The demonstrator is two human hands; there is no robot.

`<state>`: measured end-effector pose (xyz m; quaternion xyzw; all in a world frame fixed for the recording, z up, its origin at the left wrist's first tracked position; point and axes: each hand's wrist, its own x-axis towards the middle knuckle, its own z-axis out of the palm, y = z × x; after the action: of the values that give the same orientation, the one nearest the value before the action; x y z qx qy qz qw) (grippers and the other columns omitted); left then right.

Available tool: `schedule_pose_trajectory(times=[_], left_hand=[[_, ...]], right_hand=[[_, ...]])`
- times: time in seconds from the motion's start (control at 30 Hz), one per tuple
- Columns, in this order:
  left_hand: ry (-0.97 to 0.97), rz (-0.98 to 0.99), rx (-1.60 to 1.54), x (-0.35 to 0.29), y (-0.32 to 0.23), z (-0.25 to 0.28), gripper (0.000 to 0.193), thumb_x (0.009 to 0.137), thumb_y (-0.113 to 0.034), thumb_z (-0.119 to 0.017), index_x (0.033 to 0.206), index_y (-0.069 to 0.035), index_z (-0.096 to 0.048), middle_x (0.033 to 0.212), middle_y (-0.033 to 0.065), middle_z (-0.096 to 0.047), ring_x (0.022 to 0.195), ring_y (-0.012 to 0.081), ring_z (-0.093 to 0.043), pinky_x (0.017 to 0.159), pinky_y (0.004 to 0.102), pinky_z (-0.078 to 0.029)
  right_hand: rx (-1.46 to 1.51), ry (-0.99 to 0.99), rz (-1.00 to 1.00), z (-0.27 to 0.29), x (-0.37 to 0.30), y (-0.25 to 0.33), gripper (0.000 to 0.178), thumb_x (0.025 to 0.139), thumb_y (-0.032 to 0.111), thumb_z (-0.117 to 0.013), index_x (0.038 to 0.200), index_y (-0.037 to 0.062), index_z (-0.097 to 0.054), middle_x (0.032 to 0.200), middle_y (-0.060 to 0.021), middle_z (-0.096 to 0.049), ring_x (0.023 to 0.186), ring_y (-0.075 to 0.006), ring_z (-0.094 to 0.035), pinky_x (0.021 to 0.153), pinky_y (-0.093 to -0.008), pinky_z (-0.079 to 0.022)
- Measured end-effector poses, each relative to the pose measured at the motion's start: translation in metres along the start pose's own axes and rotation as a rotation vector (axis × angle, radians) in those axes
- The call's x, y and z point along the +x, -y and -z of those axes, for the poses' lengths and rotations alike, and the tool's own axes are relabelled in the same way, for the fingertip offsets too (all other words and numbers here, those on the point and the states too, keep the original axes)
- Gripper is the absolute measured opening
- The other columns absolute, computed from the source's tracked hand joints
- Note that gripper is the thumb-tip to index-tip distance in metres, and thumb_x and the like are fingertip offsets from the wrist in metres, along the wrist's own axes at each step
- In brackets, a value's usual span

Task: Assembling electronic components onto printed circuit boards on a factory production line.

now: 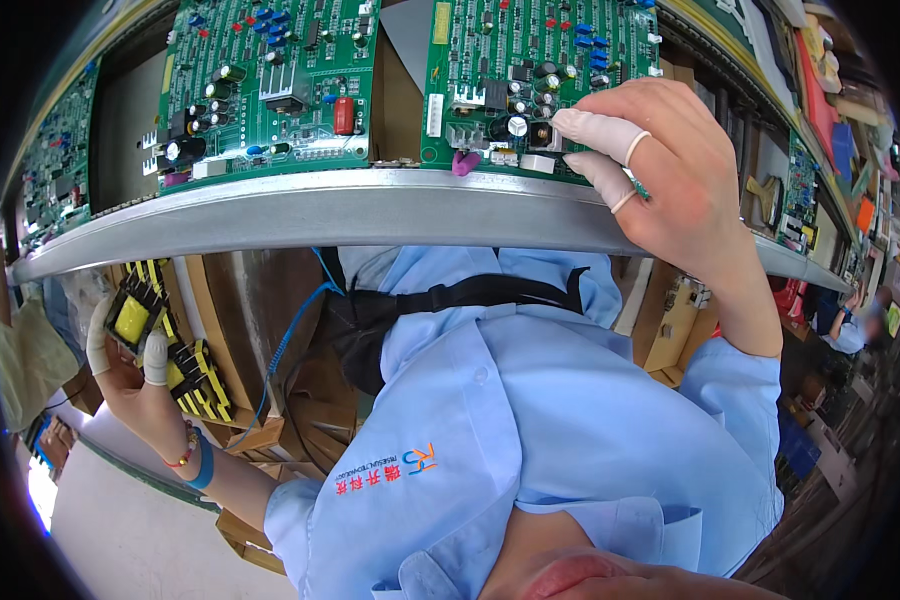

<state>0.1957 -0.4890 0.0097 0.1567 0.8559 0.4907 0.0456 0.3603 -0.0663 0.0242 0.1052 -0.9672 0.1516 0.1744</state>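
Note:
My right hand [670, 165], with pale finger cots on the thumb and forefinger, reaches over the green circuit board [530, 40] at the upper centre. The two fingertips close in at a small dark box-shaped component [542, 136] near the board's lower edge; their exact contact with it is partly hidden. On the left, below the rail, my left hand [125, 365] also wears finger cots and is closed around a black-and-yellow transformer [132, 318]. Several similar transformers [202, 378] lie right beside that hand.
A metal rail [370, 205] runs across in front of me, with another green board [270, 90] to the left and further boards at both ends. Cardboard boxes [300, 425] stand below it. A blue cord [288, 345] hangs down. Another person [850, 328] is far right.

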Motion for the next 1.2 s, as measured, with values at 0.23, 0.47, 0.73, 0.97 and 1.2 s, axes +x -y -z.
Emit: schedule_pose_trajectory(times=[0.23, 0.47, 0.73, 0.97, 1.2], left_hand=[[0.123, -0.076, -0.017, 0.005, -0.018, -0.026, 0.064, 0.078, -0.006, -0.077, 0.133, 0.004, -0.045, 0.129, 0.0143, -0.053, 0.115, 0.0219, -0.056, 0.097, 0.0321, -0.047], [0.162, -0.037, 0.004, 0.005, -0.03, -0.042, 0.065, 0.078, -0.006, -0.078, 0.133, 0.002, -0.046, 0.122, 0.0117, -0.058, 0.106, 0.0191, -0.061, 0.09, 0.0286, -0.051], [0.183, -0.046, 0.021, 0.005, -0.033, -0.05, 0.062, 0.077, -0.007, -0.078, 0.131, 0.0, -0.049, 0.118, 0.0105, -0.06, 0.104, 0.0172, -0.062, 0.088, 0.028, -0.053], [0.184, -0.107, 0.051, 0.007, -0.043, -0.06, 0.062, 0.076, -0.007, -0.079, 0.131, 0.0, -0.049, 0.115, 0.0106, -0.062, 0.101, 0.0159, -0.063, 0.084, 0.027, -0.055], [0.265, -0.174, 0.009, 0.013, -0.057, -0.075, 0.065, 0.074, -0.006, -0.08, 0.131, 0.001, -0.048, 0.115, 0.0109, -0.062, 0.1, 0.0161, -0.064, 0.083, 0.0267, -0.055]], right_hand=[[-0.02, 0.015, 0.047, 0.004, 0.003, -0.002, 0.027, 0.064, 0.005, -0.075, 0.089, 0.0038, -0.068, 0.085, -0.0069, -0.063, 0.08, -0.0251, -0.062, 0.073, -0.0359, -0.048], [-0.05, 0.024, 0.121, 0.0, 0.0, -0.003, 0.034, 0.062, 0.001, -0.077, 0.094, 0.0022, -0.068, 0.088, -0.0092, -0.065, 0.077, -0.0268, -0.062, 0.068, -0.0367, -0.049], [-0.112, 0.089, 0.182, 0.006, 0.008, -0.002, 0.035, 0.059, 0.001, -0.075, 0.093, -0.0001, -0.069, 0.087, -0.0102, -0.064, 0.076, -0.028, -0.061, 0.069, -0.0374, -0.05], [-0.153, 0.16, 0.15, 0.011, 0.02, 0.01, 0.035, 0.059, 0.0, -0.072, 0.094, -0.0022, -0.068, 0.089, -0.012, -0.064, 0.082, -0.0318, -0.061, 0.076, -0.0406, -0.051], [-0.234, 0.197, 0.184, 0.013, 0.01, 0.006, 0.036, 0.063, 0.003, -0.071, 0.1, -0.0001, -0.069, 0.095, -0.0106, -0.065, 0.088, -0.0317, -0.062, 0.081, -0.0414, -0.051]])
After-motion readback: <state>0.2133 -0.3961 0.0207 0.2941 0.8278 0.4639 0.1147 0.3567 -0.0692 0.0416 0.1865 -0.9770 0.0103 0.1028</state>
